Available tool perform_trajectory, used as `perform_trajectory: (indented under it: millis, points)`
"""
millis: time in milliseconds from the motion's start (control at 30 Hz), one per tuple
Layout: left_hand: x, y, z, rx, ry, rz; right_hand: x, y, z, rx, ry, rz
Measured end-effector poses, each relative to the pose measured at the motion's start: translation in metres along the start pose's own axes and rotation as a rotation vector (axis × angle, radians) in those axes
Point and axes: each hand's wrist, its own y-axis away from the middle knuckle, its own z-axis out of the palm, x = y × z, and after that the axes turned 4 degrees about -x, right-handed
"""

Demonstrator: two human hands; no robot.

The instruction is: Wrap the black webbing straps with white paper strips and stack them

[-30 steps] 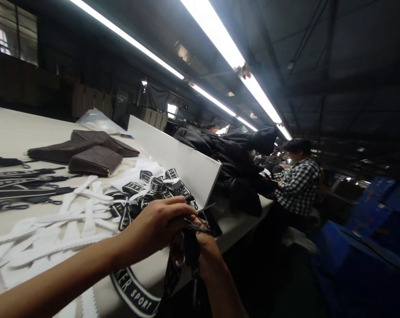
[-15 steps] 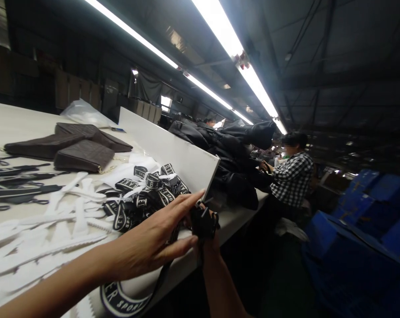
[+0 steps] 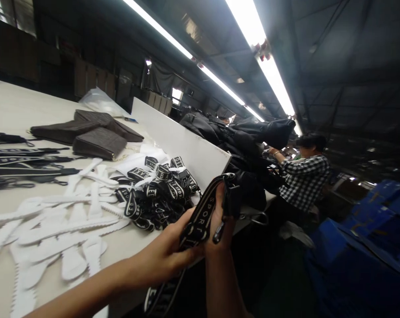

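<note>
A black webbing strap with white edge lines and lettering runs between both my hands at the table edge. My left hand is closed on it, thumb below and fingers partly hidden behind the band. Round my right hand the strap loops over the thumb; this hand is closed on it, with most fingers hidden. A dark metal clip hangs by the right palm. The strap's lower part dangles below my left wrist. Just beyond my hands lies a tangled pile of similar straps, some tied with white strips.
White notched strips and more straps cover the table's left. Brown quilted pouches lie farther back. A white upright board divides off heaped black bags. A co-worker in a checked shirt stands beyond; blue bundles sit right.
My left hand has gone from flat and outstretched to gripping the strap. The strap now stretches in view between the hands, and the right hand has turned and risen slightly. The view has shifted.
</note>
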Motion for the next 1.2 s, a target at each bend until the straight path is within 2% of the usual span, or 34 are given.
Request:
perform_trajectory:
  millis: [100,233,367,467,600,700,800,933,1100,1200]
  points:
    - [-0.011,0.002,-0.017,0.059,-0.005,-0.058,-0.022,-0.007,0.009,-0.088,-0.256,0.031]
    - [-0.003,0.003,-0.053,0.289,-0.075,-0.085,-0.033,0.006,0.006,-0.322,-0.504,-0.037]
    - [0.031,0.008,-0.079,0.47,-0.073,-0.086,0.0,0.038,-0.01,-0.525,-0.461,-0.142]
    - [0.052,0.011,-0.088,0.537,-0.08,-0.086,0.031,0.062,-0.017,-0.625,-0.389,-0.038]
    - [0.063,0.012,-0.096,0.529,-0.211,0.018,0.044,0.07,-0.015,-0.511,-0.346,0.215]
    - [0.066,0.012,-0.099,0.502,-0.402,0.127,0.034,0.054,-0.003,-0.455,-0.201,0.183]
    - [0.067,0.012,-0.099,0.496,-0.504,0.162,0.023,0.035,0.017,-0.585,-0.159,0.119]
    - [0.068,0.014,-0.102,0.498,-0.492,0.168,0.015,0.025,0.042,-0.752,-0.249,0.216]
    - [0.068,0.021,-0.112,0.499,-0.533,0.179,0.014,0.028,0.054,-0.815,-0.368,0.304]
    - [0.066,0.024,-0.114,0.467,-0.574,0.161,0.012,0.031,0.06,-0.761,-0.448,0.328]
